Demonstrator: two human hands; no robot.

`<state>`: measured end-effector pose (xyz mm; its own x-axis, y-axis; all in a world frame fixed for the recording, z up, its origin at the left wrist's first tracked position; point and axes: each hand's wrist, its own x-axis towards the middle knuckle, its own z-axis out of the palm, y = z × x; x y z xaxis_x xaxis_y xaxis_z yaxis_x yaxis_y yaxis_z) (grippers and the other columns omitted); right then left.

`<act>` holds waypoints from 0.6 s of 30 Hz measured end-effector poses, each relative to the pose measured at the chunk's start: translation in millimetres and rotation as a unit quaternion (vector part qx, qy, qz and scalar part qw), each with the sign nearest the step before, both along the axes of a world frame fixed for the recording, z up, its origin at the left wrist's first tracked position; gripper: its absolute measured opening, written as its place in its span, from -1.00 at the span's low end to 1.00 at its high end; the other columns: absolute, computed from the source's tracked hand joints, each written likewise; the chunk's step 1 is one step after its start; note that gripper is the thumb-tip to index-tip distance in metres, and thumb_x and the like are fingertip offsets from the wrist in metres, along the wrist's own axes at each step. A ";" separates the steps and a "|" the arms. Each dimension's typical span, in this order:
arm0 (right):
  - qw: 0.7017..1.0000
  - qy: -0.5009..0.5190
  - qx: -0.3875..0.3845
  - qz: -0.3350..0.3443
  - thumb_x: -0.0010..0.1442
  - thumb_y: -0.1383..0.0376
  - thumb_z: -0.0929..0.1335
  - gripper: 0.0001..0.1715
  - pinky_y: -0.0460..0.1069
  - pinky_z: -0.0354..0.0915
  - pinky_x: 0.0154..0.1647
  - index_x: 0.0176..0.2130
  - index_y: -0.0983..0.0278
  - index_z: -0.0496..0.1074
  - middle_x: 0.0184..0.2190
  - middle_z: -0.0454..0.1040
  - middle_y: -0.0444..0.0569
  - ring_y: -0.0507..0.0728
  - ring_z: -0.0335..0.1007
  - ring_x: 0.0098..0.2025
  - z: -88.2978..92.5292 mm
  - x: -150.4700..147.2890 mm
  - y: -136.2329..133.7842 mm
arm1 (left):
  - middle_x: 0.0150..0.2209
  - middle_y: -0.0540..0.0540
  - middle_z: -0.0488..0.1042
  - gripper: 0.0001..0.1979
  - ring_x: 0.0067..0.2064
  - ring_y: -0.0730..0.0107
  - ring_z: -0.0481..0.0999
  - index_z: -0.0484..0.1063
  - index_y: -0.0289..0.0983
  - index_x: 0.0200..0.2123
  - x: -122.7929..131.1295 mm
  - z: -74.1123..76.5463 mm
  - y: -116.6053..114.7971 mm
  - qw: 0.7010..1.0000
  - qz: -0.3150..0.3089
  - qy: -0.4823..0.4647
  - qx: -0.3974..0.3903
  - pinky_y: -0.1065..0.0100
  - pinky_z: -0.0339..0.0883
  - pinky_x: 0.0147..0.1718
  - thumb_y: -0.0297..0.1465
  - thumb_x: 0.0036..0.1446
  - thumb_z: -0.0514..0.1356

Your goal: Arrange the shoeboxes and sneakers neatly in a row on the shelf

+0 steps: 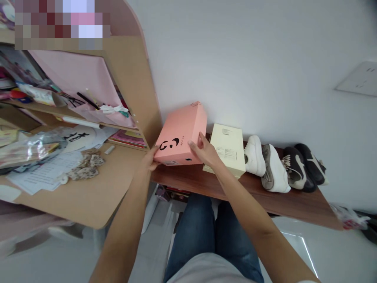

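Note:
Between my two hands is a pink shoebox with black print, tilted above the left end of a brown wooden shelf. My left hand grips its lower left corner, fingers partly hidden under the box. On the right side, my right hand holds the near edge with thumb and fingers. Just right of it lies a cream shoebox on the shelf. Whether the pink box touches the shelf at its far end I cannot tell.
White shoes and black shoes stand along the shelf to the right. A desk with papers, a plastic bag and a crumpled cloth scrunchie-like item adjoins on the left. Behind is a white wall with a socket plate.

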<state>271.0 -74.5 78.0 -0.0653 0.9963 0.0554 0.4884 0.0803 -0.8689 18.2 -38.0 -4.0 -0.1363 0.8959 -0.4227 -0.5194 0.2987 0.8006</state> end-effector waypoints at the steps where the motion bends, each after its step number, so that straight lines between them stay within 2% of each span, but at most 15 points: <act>1: 1.000 0.018 -0.015 0.002 0.09 -0.28 0.28 0.13 0.28 -0.01 0.36 0.40 0.22 -0.07 0.38 0.04 0.06 0.36 0.02 0.37 -4.0 -2.2 1.6 | -0.39 -0.12 0.59 -0.75 -0.48 0.34 0.52 0.49 -0.33 -0.13 -4.3 3.2 2.9 1.000 0.010 0.023 0.003 0.34 0.47 -0.54 -0.38 0.10 0.25; 6: 0.993 0.099 -0.054 0.019 0.19 -0.03 0.28 0.02 0.26 -0.02 0.37 0.42 0.14 -0.29 0.38 0.04 -0.08 0.28 0.05 0.36 -27.3 -11.3 11.4 | -0.39 -0.14 0.59 -0.73 -0.53 0.38 0.51 0.52 -0.34 -0.15 -21.2 11.6 11.5 0.992 0.020 0.123 0.034 0.44 0.38 -0.64 -0.38 0.04 0.30; 9: 0.990 0.124 -0.058 0.027 0.19 0.08 0.28 0.05 0.25 -0.05 0.38 0.42 0.10 -0.39 0.39 0.03 -0.13 0.26 0.04 0.36 -40.9 -14.4 16.6 | -0.39 -0.13 0.59 -0.70 -0.55 0.41 0.49 0.53 -0.34 -0.15 -24.3 13.2 11.7 0.986 0.020 0.153 0.057 0.48 0.32 -0.69 -0.38 0.01 0.32; 14: 0.983 0.164 -0.069 0.031 0.14 0.15 0.30 0.19 0.25 -0.08 0.39 0.39 0.16 -0.59 0.42 -0.09 -0.09 0.25 0.00 0.38 -59.8 -21.8 24.6 | -0.40 -0.15 0.59 -0.65 -0.57 0.44 0.47 0.53 -0.36 -0.14 -25.4 14.8 15.6 0.982 0.011 0.178 0.065 0.52 0.27 -0.70 -0.38 -0.04 0.35; 18: 0.980 0.185 -0.073 0.025 0.11 0.16 0.31 0.23 0.24 -0.15 0.41 0.39 0.24 -0.60 0.43 -0.13 -0.04 0.24 -0.05 0.39 -73.8 -28.8 28.1 | -0.48 -0.11 0.56 -0.62 -0.61 0.42 0.45 0.52 -0.35 -0.13 -28.2 13.7 22.1 0.981 -0.013 0.186 0.048 0.51 0.26 -0.72 -0.36 -0.07 0.35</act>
<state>242.2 -46.4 4.2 -0.1156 0.9916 -0.0581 0.1366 -0.0421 -0.9897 -10.0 -15.9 9.7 -0.2413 0.9347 -0.2611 -0.1780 0.2219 0.9587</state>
